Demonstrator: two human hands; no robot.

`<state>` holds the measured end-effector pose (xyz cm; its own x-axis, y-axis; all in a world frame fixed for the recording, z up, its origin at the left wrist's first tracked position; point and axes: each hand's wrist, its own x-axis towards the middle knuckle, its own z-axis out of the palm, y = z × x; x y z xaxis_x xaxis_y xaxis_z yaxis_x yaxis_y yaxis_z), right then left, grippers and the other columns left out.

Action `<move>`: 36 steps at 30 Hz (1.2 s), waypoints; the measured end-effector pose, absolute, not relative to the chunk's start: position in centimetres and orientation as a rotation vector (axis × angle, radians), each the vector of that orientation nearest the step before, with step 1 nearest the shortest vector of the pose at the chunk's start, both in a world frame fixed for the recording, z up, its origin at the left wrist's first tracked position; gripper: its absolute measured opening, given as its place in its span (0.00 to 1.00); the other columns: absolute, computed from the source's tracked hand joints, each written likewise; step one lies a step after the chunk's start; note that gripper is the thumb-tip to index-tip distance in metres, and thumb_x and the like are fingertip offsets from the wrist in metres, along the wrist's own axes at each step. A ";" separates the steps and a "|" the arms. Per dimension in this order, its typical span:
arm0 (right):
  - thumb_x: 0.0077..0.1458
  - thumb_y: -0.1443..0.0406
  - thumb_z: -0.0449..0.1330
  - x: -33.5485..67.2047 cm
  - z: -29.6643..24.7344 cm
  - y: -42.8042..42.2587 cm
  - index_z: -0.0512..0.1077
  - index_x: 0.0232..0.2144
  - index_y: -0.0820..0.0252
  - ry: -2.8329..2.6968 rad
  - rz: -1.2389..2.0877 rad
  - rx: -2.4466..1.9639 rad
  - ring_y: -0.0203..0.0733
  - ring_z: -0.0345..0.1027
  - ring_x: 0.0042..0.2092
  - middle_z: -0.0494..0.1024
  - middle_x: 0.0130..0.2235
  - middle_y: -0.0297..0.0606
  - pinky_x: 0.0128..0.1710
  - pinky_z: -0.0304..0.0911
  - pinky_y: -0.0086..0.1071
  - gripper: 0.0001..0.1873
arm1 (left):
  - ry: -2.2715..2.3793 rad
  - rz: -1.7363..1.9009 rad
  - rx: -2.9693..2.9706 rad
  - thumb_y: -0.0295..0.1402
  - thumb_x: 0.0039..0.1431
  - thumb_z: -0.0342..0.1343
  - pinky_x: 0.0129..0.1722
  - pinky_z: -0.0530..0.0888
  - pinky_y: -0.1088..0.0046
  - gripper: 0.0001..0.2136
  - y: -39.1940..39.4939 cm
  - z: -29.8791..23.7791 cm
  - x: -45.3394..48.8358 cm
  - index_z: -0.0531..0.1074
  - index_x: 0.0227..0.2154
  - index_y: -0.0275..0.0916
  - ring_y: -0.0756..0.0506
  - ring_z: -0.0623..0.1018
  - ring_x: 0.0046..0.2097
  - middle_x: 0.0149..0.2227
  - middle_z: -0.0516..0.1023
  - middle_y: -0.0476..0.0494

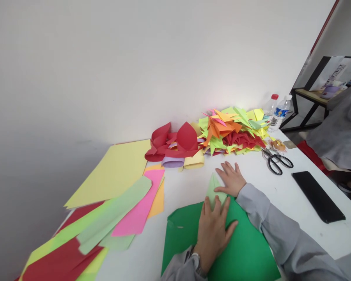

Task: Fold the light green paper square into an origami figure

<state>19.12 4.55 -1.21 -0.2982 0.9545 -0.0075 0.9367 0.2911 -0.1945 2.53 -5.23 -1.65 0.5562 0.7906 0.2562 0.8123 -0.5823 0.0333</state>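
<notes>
A pale green folded paper [213, 186] with a pointed tip lies over the far edge of a dark green sheet [245, 249]. My left hand [213, 230] rests flat with fingers spread, its fingertips on the lower part of the folded paper and the palm over the green sheet. To the right, my right hand [231, 180] is also spread open, its thumb touching the right edge of the folded paper. Part of the folded paper is hidden beneath my left fingers.
Coloured paper strips [114, 214] and yellow sheets [111, 171] lie left. Red curled paper [187, 138] and a pile of folded paper pieces [231, 128] stand by the wall. Scissors [276, 160], a black phone [318, 197] and two bottles [280, 113] are right. A person in grey [336, 128] is beyond.
</notes>
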 end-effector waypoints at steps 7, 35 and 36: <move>0.59 0.41 0.44 18.9 -1.4 5.0 0.56 0.63 0.57 -2.370 0.192 -1.859 0.63 0.36 0.67 0.53 0.66 0.49 0.60 0.32 0.66 0.39 | -1.403 -0.357 -2.686 0.52 0.60 0.47 0.51 0.66 0.49 0.31 -5.2 -2.4 2.5 0.63 0.60 0.34 0.25 0.64 0.56 0.56 0.68 0.32; 0.49 0.36 0.50 17.1 -0.9 5.8 0.51 0.65 0.57 -2.407 0.162 -1.812 0.64 0.33 0.67 0.52 0.66 0.52 0.60 0.25 0.63 0.49 | -1.448 -0.458 -2.648 0.53 0.58 0.48 0.50 0.67 0.49 0.30 -5.3 -1.8 3.1 0.68 0.56 0.36 0.25 0.64 0.56 0.54 0.70 0.35; 0.48 0.35 0.50 16.9 -0.9 5.8 0.51 0.65 0.56 -2.432 0.154 -1.794 0.63 0.32 0.67 0.51 0.66 0.52 0.60 0.24 0.62 0.50 | -1.451 -0.460 -2.652 0.53 0.58 0.48 0.51 0.66 0.49 0.30 -5.3 -1.8 3.1 0.68 0.56 0.36 0.25 0.63 0.56 0.54 0.69 0.35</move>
<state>16.93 5.79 -0.90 -0.2927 0.9556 0.0329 0.9439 0.2943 -0.1500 3.13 -5.26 -1.76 0.5050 0.8092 0.3004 0.8343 -0.5468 0.0702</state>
